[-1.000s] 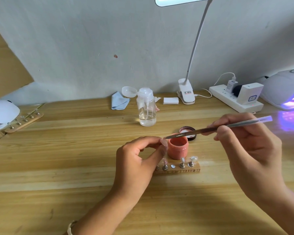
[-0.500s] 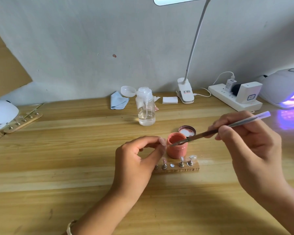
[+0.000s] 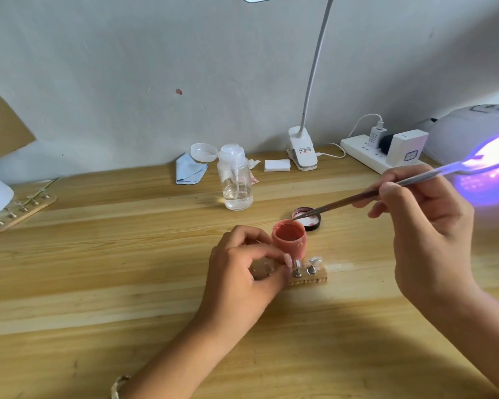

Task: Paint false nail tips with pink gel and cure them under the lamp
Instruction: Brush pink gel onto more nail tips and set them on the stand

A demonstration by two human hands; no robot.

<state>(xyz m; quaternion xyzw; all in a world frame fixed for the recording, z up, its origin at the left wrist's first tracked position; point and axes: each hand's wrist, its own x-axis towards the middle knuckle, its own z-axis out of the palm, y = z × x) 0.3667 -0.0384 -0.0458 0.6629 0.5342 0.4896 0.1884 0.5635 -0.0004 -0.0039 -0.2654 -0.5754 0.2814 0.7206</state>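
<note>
An open jar of pink gel (image 3: pixel 288 240) stands mid-table, just behind a small wooden holder (image 3: pixel 314 279) with clear nail tips on metal pegs. My left hand (image 3: pixel 242 272) lies over the holder's left part, thumb and forefinger pinching a peg there; the peg and its tip are mostly hidden. My right hand (image 3: pixel 421 226) grips a thin brush (image 3: pixel 343 201) like a pen. Its tip hovers just above the jar's far rim. The curing lamp (image 3: pixel 473 139) glows purple at the far right.
The jar's black lid (image 3: pixel 311 218) lies behind the jar. A clear pump bottle (image 3: pixel 236 180), blue cloth (image 3: pixel 189 169), clip desk lamp (image 3: pixel 301 152) and power strip (image 3: pixel 363 151) line the wall. A second wooden peg strip (image 3: pixel 23 208) sits far left.
My left hand dropped from beside the jar down onto the holder. The brush dipped into the gel half a second ago and has since lifted out to the jar's far rim.
</note>
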